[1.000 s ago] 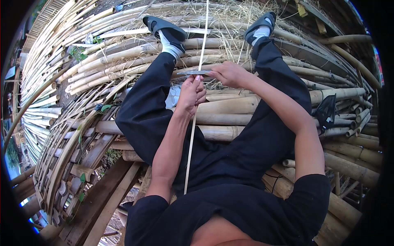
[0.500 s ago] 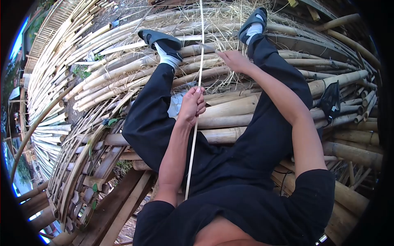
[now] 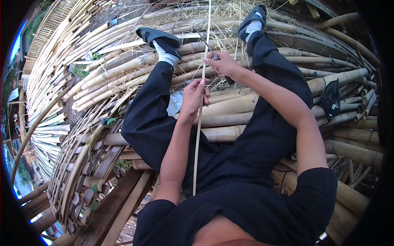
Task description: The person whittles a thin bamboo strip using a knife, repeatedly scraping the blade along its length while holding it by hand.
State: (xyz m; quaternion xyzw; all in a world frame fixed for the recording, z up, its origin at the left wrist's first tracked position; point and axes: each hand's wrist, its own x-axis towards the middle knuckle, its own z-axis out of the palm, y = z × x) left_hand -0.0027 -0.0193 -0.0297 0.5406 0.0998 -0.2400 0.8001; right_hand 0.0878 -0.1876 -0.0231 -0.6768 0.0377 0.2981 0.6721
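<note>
A long thin bamboo strip [image 3: 198,135] runs from my lap up past my feet. My left hand [image 3: 193,97] is closed around the strip about midway. My right hand [image 3: 223,64] sits just above it, gripping the handle of a knife [image 3: 205,44] whose dark blade slants up and to the left, next to the strip. I sit on bamboo poles with both legs stretched out in black trousers.
Thick bamboo poles [image 3: 230,107] lie under my legs and fan out to the left and right. Dry straw [image 3: 230,16] covers the far part near my sandalled feet [image 3: 158,37]. A woven bamboo frame [image 3: 78,164] curves at the left. A black bag [image 3: 329,100] rests at the right.
My right hand went out along the strip towards my feet and has now come back close to my left hand, the knife blade now slanting instead of lying across. The strip shifted slightly right.
</note>
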